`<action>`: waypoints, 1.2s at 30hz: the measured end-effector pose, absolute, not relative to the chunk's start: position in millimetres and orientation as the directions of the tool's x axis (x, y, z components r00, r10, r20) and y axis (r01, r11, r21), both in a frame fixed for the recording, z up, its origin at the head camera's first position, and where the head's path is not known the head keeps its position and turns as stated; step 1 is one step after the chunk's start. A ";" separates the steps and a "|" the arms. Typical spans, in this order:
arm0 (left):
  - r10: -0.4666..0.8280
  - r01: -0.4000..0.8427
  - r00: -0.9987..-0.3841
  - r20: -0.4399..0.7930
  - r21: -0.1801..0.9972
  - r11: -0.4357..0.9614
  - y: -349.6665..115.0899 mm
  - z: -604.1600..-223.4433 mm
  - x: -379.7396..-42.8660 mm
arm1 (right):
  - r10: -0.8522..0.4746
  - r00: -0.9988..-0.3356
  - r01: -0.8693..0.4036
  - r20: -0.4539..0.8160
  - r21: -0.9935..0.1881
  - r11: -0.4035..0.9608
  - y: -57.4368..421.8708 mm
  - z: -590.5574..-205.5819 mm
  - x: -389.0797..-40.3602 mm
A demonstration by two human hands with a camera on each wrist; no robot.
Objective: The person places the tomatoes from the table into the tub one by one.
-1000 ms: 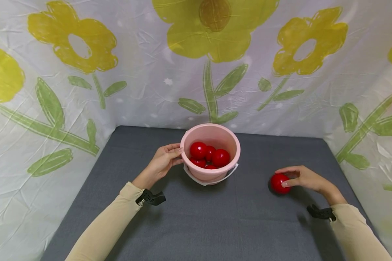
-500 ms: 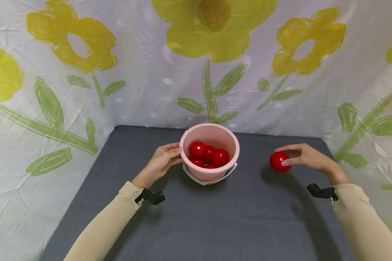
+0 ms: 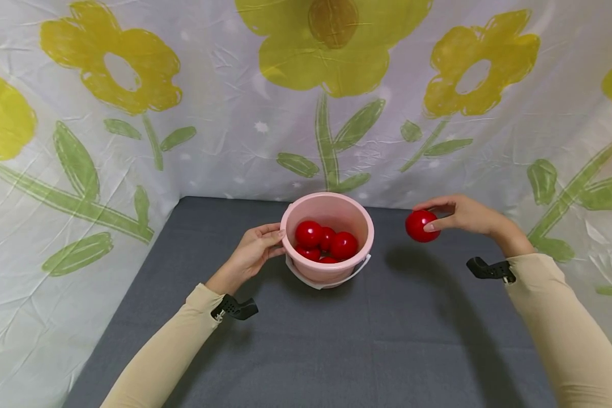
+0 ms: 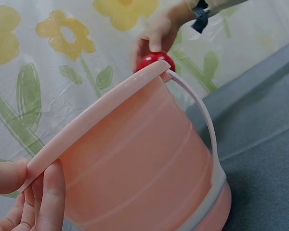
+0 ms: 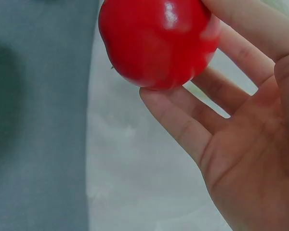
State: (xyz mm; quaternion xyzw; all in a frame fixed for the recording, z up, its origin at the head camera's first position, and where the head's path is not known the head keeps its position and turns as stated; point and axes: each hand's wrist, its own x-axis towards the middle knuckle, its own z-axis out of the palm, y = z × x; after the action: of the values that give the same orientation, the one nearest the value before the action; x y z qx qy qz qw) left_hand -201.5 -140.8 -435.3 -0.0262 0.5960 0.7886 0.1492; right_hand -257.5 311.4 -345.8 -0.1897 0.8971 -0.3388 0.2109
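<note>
A pink bucket (image 3: pixel 320 273) with a white handle (image 3: pixel 354 273) stands on the table, several red tomatoes (image 3: pixel 344 246) inside it. My left hand (image 3: pixel 252 249) pinches the bucket's left rim; the left wrist view shows the thumb (image 4: pixel 8 176) on one side of the rim and fingers on the other. Above the table, right of the bucket, my right hand (image 3: pixel 469 215) holds another glossy red tomato (image 3: pixel 421 226) between thumb and fingertips. In the right wrist view this tomato (image 5: pixel 156 43) has a slightly lobed side. Its stem end is mostly hidden.
Grey cloth (image 3: pixel 306 351) covers the table. Behind and at both sides hangs a white curtain (image 3: pixel 224 136) printed with yellow flowers, close beyond the bucket. A black wrist strap (image 3: pixel 491 268) sits on my right wrist, another (image 3: pixel 234 307) on my left.
My right hand has lifted the tomato off the table and carried it up, away from me and slightly left. The left hand and the bucket stay in place.
</note>
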 end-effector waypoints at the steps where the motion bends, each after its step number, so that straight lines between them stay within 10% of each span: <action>1: 0.204 -0.267 -0.954 -0.219 0.933 -0.244 -140.7 -435.2 -201.4 | -0.484 -0.839 -0.197 -0.249 -0.690 0.697 307.9 -343.3 -259.6; 36: 0.209 -0.267 -0.953 -0.217 0.930 -0.251 -140.9 -434.8 -200.5 | -0.660 -0.723 -0.352 -0.202 -0.714 0.605 185.0 -299.7 -296.8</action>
State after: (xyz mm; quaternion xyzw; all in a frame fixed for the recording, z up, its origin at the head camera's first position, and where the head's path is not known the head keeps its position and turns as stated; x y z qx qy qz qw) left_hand -200.5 -140.9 -434.8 -0.0243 0.5930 0.7906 0.1507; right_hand -296.8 185.0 -299.7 -0.2923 0.8657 -0.3350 0.2300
